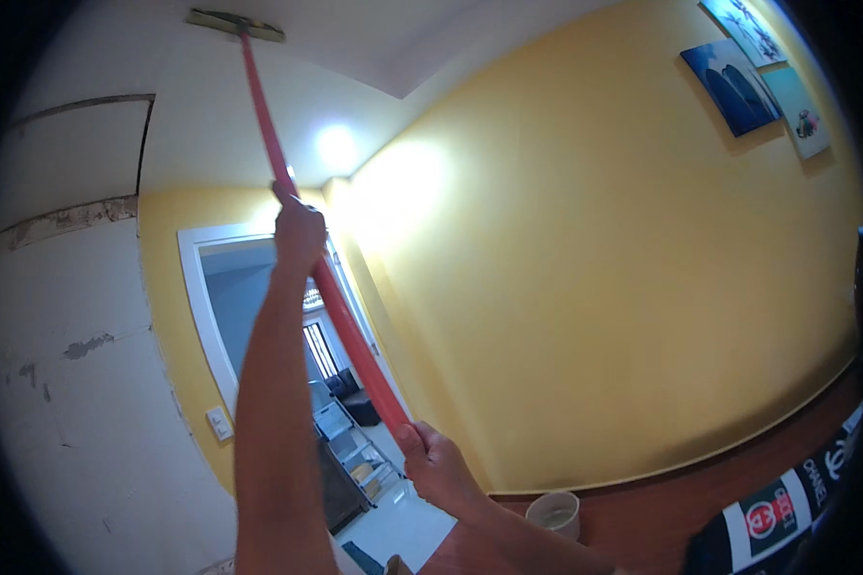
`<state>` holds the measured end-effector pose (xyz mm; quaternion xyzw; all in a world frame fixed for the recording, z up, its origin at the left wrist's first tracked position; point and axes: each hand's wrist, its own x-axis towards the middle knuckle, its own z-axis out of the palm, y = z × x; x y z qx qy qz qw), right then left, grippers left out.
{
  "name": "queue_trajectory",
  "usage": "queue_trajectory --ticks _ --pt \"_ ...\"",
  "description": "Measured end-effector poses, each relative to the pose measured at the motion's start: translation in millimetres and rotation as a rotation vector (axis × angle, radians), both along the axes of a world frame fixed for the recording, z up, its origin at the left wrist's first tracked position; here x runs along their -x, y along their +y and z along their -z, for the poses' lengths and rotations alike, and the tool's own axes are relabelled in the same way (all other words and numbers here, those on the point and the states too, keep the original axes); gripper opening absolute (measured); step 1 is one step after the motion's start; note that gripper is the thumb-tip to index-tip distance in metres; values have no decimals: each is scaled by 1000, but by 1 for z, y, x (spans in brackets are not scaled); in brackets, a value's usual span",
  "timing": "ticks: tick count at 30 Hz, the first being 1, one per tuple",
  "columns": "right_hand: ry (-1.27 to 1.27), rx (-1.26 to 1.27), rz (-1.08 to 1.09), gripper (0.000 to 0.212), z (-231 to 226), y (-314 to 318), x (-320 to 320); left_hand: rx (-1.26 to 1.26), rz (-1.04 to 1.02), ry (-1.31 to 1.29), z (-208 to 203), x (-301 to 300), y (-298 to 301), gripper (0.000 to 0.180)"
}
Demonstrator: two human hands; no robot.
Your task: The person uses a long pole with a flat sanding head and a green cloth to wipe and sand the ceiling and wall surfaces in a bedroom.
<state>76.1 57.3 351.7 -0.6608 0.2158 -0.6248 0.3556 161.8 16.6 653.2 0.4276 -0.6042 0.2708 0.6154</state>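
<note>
A long red pole (pixel 360 355) slants up and away from me, with a flat, wide head (pixel 235 24) at its far end against the white ceiling. The head looks yellowish and dark; I cannot tell if it is a sponge or a sanding pad. High on the pole, my left hand (pixel 300 230) is wrapped round it, arm stretched up. Lower down, my right hand (pixel 436 470) grips the pole near its bottom end, thumb along it.
A white-framed doorway (pixel 190 278) opens ahead, with a stepladder (pixel 350 436) beyond. Left is a patched white wall (pixel 62 383); right, a yellow wall (pixel 585 287) with pictures (pixel 734 86). A round tub (pixel 554 515) and a black printed item (pixel 719 541) are at lower right.
</note>
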Motion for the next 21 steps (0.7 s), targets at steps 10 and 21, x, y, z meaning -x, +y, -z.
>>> queue_trajectory --ticks 10,21 --pt "-116 -139 -97 52 -15 -182 112 -255 135 22 -5 117 -221 78" --pt "106 73 83 41 9 -197 191 -134 280 135 32 151 -164 70"
